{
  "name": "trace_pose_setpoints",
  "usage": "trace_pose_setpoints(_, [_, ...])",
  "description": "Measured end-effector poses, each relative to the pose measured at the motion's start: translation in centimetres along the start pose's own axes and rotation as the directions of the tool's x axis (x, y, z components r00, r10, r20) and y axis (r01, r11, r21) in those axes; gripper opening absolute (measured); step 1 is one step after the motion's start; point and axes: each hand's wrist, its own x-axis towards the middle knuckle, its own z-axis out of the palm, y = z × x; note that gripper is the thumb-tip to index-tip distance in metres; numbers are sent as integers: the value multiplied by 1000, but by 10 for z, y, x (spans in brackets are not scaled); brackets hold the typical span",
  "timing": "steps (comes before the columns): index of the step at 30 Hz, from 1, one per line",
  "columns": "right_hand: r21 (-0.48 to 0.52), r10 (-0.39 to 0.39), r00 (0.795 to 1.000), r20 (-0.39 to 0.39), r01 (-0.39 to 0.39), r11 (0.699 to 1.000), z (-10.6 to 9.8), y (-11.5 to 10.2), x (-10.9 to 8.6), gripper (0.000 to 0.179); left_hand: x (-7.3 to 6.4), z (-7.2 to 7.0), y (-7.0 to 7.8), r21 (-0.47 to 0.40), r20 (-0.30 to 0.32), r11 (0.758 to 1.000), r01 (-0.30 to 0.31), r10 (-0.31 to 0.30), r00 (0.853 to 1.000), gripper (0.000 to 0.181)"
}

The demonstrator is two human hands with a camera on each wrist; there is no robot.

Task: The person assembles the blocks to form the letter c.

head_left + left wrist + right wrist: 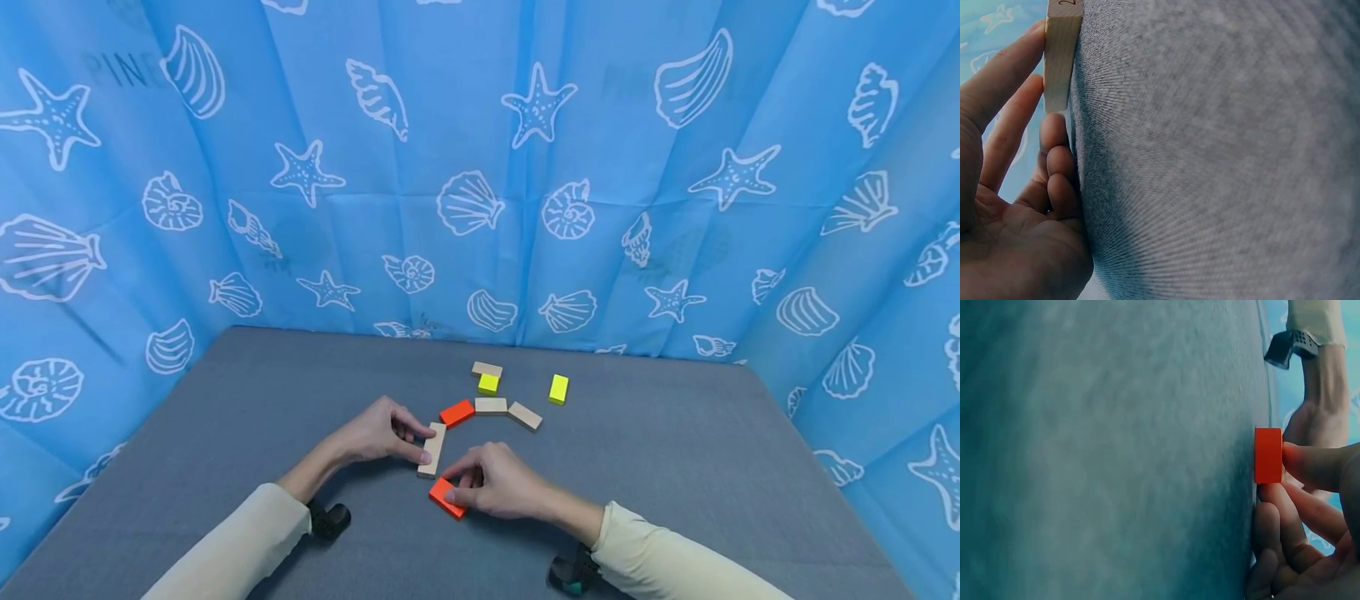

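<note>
Low over grey cloth (pixel 637 467), the left hand (pixel 378 433) seemingly pinches a pale wooden bar (pixel 437 446), the right hand (pixel 498 483) a red rectangular block (pixel 442 493), both at fingertips.

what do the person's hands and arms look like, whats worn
The left hand and right hand are ungloved. The left sleeve and right sleeve are plain cream. The left wrist camera and right wrist camera are black, the latter with a green patch.

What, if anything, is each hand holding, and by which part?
Right hand: the nearer red block, thumb on its top, a finger against its side. Left hand: thumb and a finger touch the pale block on top; whether they grip is unclear.
</note>
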Motion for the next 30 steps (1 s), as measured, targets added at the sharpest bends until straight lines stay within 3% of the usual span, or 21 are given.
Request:
trace_pose_setpoints(9, [50,60,998,-32,-58,997,9,-7,4,25,-1,1,-2,0,-9,1000,14,-14,1000,36])
trace_pose_setpoints(30, [54,55,998,-41,-53,997,8,-7,7,23,-1,-1,-2,-5,-11,1000,12,-12,1000,36])
